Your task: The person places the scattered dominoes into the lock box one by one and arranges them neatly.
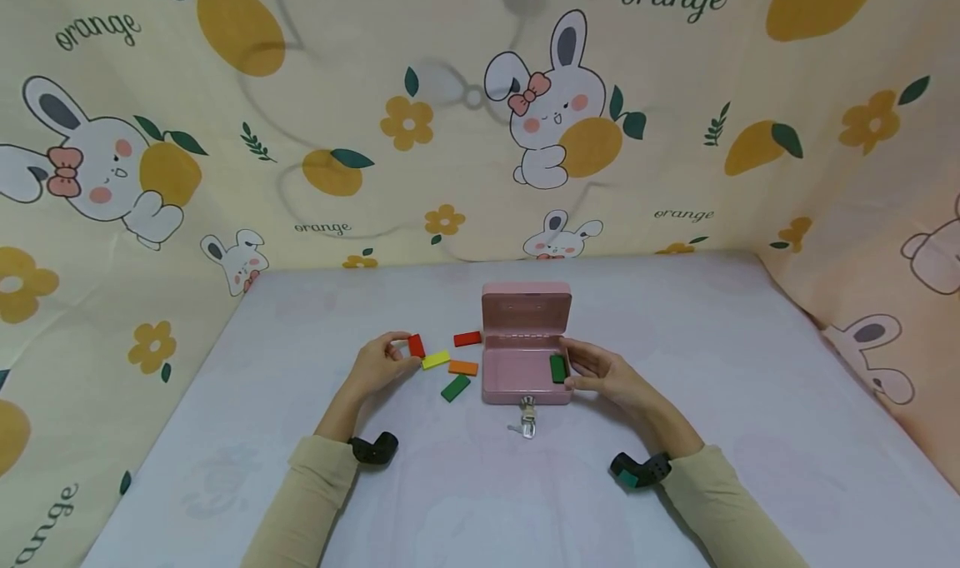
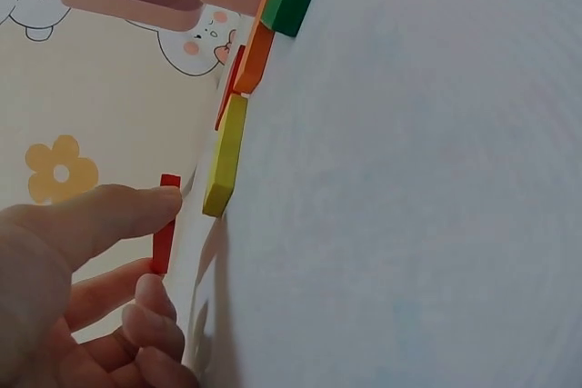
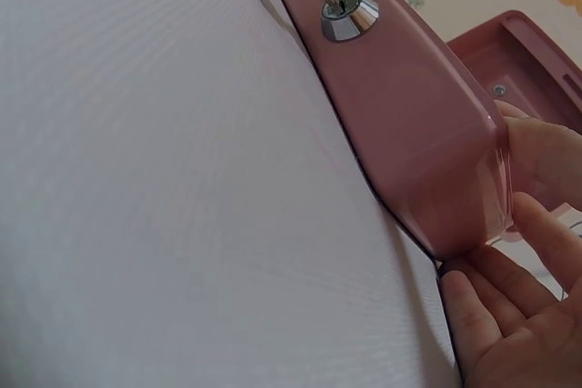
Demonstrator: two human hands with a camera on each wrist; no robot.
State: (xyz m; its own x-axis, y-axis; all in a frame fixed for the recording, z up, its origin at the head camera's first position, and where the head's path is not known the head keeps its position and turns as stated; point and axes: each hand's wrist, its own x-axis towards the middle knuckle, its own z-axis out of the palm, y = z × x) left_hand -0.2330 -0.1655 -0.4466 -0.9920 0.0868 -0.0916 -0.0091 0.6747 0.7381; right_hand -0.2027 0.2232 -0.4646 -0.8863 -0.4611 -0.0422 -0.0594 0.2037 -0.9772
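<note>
My left hand (image 1: 377, 363) pinches a red block (image 1: 416, 346) between thumb and fingers; in the left wrist view the red block (image 2: 164, 243) stands upright near the yellow block (image 2: 225, 161). A pink metal box (image 1: 517, 391) stands with its lid (image 1: 525, 311) raised. Inside, along its right wall, lies a green block (image 1: 557, 369). My right hand (image 1: 609, 374) grips the box's right side, fingertips at the rim and lower corner in the right wrist view. A lock with keys (image 3: 346, 15) sits in the box's front.
Left of the box lie another red block (image 1: 467, 338), an orange block (image 1: 463, 368), a second green block (image 1: 456, 387) and the yellow one. The white tabletop (image 1: 480, 501) meets a printed cloth backdrop (image 1: 465, 176) behind.
</note>
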